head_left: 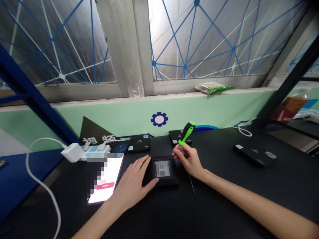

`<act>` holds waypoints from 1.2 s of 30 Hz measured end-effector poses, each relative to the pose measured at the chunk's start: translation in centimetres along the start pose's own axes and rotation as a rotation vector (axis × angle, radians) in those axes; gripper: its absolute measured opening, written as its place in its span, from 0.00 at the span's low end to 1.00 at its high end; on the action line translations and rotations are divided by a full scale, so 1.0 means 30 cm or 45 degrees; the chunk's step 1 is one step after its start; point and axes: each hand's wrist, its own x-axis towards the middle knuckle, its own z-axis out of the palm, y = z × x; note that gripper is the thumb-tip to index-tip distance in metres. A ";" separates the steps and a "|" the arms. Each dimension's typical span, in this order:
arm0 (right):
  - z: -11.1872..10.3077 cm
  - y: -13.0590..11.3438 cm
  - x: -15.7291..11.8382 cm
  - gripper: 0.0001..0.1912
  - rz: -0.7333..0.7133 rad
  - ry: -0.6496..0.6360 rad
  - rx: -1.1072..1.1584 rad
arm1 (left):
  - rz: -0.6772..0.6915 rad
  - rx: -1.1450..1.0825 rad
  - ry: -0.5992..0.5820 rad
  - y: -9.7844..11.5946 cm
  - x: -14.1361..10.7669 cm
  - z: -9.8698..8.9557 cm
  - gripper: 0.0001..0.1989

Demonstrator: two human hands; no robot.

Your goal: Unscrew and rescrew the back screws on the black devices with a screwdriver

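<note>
A black rectangular device (162, 168) with a printed label on its upper face lies on the black table in front of me. My left hand (136, 173) is spread along its left side, thumb touching the near-left edge and fingers stretched forward. In my right hand (187, 157) is a screwdriver (187, 132) with a green and black handle. It leans, handle up and to the right, and my fingers pinch it low down near the device's far right corner; the tip is hidden. Below that hand, a thin metal rod (191, 183) sticks out onto the table.
Similar black boxes lie at the back left (139, 143), behind the screwdriver (174, 136) and at the right (255, 154). A lit tablet (107, 182) lies left of my hand. Behind it are a power strip (96, 152) and a white charger (72, 152) with a cable.
</note>
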 end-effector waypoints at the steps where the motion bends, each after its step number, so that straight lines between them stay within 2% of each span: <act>1: 0.001 0.000 0.004 0.09 -0.002 0.002 0.002 | 0.005 -0.009 -0.040 -0.004 0.000 0.005 0.33; 4: 0.002 0.000 0.010 0.10 -0.005 -0.023 -0.011 | 0.000 -0.016 -0.099 -0.001 -0.003 0.010 0.33; 9: -0.002 -0.007 0.010 0.10 -0.045 -0.075 -0.107 | 0.013 -0.041 -0.092 0.018 -0.006 0.004 0.33; 13: -0.006 -0.022 0.011 0.11 -0.084 -0.129 -0.201 | 0.075 -0.082 -0.114 0.010 -0.007 0.001 0.33; 19: -0.003 -0.045 0.017 0.13 -0.102 -0.223 -0.235 | 0.071 -0.113 -0.144 0.001 -0.004 -0.003 0.33; 29: -0.003 -0.029 0.010 0.14 -0.098 -0.211 -0.245 | 0.077 -0.124 -0.153 -0.005 -0.008 0.000 0.34; 36: -0.002 -0.041 0.002 0.10 -0.111 -0.180 -0.257 | 0.078 -0.131 -0.161 -0.007 -0.010 -0.004 0.34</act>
